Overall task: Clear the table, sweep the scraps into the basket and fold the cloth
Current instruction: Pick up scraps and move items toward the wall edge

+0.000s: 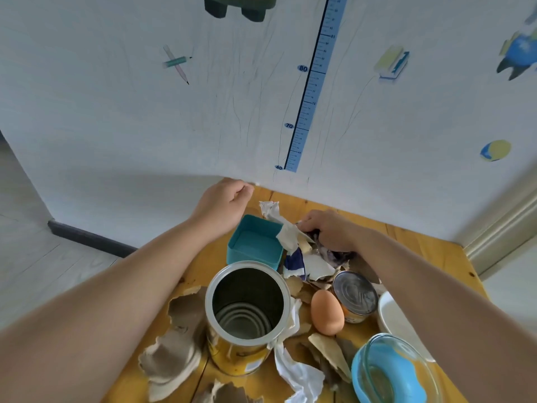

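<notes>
The step in hand looks like the sweeping one. The right hand (328,231) grips a bunch of torn paper scraps (293,237) just beside the blue-green basket (252,258), which sits near the back of the wooden surface (421,248). The left hand (223,202) hangs over the far edge with its fingers curled; whether it pinches a tiny bit cannot be told.

Next, the bunch likely has to go up over the basket rim and drop in. More brown scraps (180,344) lie around the big open tin (247,301). No cloth shows.

The wall ruler (302,68) reads 60, 70 and 80. The words on the tin are too small to read.
</notes>
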{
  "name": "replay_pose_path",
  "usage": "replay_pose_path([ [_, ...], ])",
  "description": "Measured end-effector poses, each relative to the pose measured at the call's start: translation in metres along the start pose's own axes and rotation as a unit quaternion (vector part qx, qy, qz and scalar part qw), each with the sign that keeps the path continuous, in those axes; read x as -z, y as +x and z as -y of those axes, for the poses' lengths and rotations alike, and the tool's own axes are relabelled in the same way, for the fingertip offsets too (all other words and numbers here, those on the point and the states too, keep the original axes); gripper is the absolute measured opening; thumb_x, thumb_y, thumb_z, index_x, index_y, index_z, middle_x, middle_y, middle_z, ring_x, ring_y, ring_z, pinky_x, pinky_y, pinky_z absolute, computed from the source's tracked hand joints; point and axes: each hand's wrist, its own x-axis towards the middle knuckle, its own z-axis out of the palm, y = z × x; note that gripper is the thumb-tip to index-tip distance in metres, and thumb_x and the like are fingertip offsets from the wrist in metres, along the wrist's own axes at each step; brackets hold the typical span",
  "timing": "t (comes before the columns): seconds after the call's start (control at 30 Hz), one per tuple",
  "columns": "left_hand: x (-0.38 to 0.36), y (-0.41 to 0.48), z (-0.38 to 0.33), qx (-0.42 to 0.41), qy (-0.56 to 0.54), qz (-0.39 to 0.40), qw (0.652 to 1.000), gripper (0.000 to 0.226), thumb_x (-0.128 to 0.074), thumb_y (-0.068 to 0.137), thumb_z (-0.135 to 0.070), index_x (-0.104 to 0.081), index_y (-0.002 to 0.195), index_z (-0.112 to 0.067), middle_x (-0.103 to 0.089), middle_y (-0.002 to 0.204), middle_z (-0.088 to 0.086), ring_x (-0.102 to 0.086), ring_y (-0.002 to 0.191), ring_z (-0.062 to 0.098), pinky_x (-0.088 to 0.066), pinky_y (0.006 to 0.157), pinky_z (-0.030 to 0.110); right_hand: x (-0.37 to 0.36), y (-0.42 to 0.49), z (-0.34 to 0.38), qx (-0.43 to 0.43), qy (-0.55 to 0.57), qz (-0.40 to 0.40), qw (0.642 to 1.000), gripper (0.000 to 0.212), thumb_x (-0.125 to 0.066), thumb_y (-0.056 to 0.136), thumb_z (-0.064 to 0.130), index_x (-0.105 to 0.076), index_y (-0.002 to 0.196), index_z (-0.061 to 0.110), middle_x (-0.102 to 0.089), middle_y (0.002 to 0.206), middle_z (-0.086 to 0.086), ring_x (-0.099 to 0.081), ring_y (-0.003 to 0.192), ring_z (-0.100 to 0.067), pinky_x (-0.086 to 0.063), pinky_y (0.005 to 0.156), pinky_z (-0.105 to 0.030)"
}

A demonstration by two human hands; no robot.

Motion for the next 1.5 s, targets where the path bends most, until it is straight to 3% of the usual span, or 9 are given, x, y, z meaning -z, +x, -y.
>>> replay_pose_path([
  [0.23,0.005,-0.006,0.004,0.033,-0.047,-0.004,0.998,0.038,-0.031,0.098,-0.033,-0.058,0.117,-0.015,-0.065,0.111,0.008,-0.053,0.09,0.012,-0.037,0.068,0.014,-0.01,-0.014,-0.004,-0.009,0.05,0.027,0.998,0.062,-0.038,0.08,-0.015,-0.063,0.117,0.028,-0.048,0.127,0.008,-0.039,0.122,-0.02,-0.032,0.106,-0.039],
  [0.37,0.011,-0.008,0.005,0.036,-0.056,-0.008,0.998,0.039,-0.03,0.099,-0.032,-0.056,0.121,-0.014,-0.061,0.12,0.003,-0.052,0.105,0.012,-0.037,0.084,0.021,0.005,-0.018,-0.003,-0.055,0.129,-0.057,0.988,0.06,-0.035,0.081,-0.015,-0.067,0.112,0.025,-0.057,0.113,0.002,-0.051,0.109,-0.018,-0.039,0.092,-0.026],
  [0.47,0.014,-0.008,0.01,0.038,-0.055,-0.012,0.998,0.04,-0.03,0.099,-0.033,-0.057,0.122,-0.014,-0.06,0.121,0.001,-0.052,0.114,0.016,-0.035,0.089,0.023,0.018,-0.012,-0.013,-0.116,0.166,-0.161,0.966,0.061,-0.035,0.077,-0.014,-0.069,0.107,0.027,-0.06,0.096,0.004,-0.054,0.09,-0.016,-0.045,0.08,-0.029],
  [0.67,0.014,-0.001,0.027,0.043,-0.054,-0.009,0.998,0.041,-0.033,0.097,-0.036,-0.061,0.106,-0.006,-0.065,0.104,0.014,-0.056,0.093,0.021,-0.043,0.076,0.027,0.035,0.007,-0.016,-0.127,0.151,-0.147,0.969,0.059,-0.031,0.076,-0.014,-0.069,0.106,0.021,-0.061,0.096,-0.003,-0.053,0.088,-0.019,-0.041,0.072,-0.027],
  [0.8,0.013,0.002,0.028,0.044,-0.052,-0.025,0.997,0.041,-0.035,0.097,-0.033,-0.062,0.103,-0.002,-0.065,0.107,0.019,-0.059,0.097,0.028,-0.048,0.086,0.039,0.038,0.026,-0.005,-0.137,0.355,-0.182,0.907,0.057,-0.028,0.08,-0.018,-0.069,0.104,0.015,-0.06,0.071,-0.009,-0.052,0.057,-0.019,-0.046,0.053,-0.027],
  [1.03,0.01,0.013,0.037,0.054,-0.057,-0.032,0.996,0.041,-0.038,0.096,-0.033,-0.061,0.102,0.001,-0.066,0.106,0.02,-0.061,0.097,0.031,-0.048,0.086,0.044,0.031,0.098,0.037,-0.052,0.187,-0.272,0.943,0.062,-0.033,0.082,-0.013,-0.06,0.121,0.025,-0.057,0.118,-0.011,-0.054,0.105,-0.027,-0.046,0.087,-0.031],
  [1.17,0.001,0.023,0.044,0.05,-0.039,-0.015,0.998,0.04,-0.038,0.096,-0.035,-0.062,0.097,-0.003,-0.066,0.098,0.022,-0.06,0.083,0.028,-0.045,0.071,0.034,0.01,0.121,0.051,-0.007,0.115,-0.105,0.988,0.058,-0.035,0.085,-0.009,-0.051,0.131,0.021,-0.051,0.129,-0.01,-0.046,0.119,-0.03,-0.039,0.096,-0.033],
  [1.27,-0.004,0.024,0.045,0.051,-0.033,0.0,0.998,0.042,-0.037,0.097,-0.034,-0.061,0.099,-0.001,-0.058,0.076,0.02,-0.048,0.063,0.019,-0.034,0.058,0.029,0.006,0.125,0.046,0.007,0.081,-0.055,0.995,0.061,-0.035,0.084,-0.008,-0.046,0.136,0.023,-0.047,0.136,-0.008,-0.04,0.126,-0.028,-0.032,0.107,-0.042],
  [1.5,-0.006,0.023,0.048,0.103,-0.081,-0.03,0.991,0.042,-0.032,0.097,-0.038,-0.062,0.112,-0.013,-0.065,0.115,0.006,-0.057,0.106,0.021,-0.042,0.089,0.034,0.003,0.104,0.047,0.042,0.162,-0.008,0.986,0.065,-0.038,0.075,-0.022,-0.063,0.12,0.018,-0.045,0.141,-0.002,-0.038,0.13,-0.022,-0.03,0.11,-0.032],
])
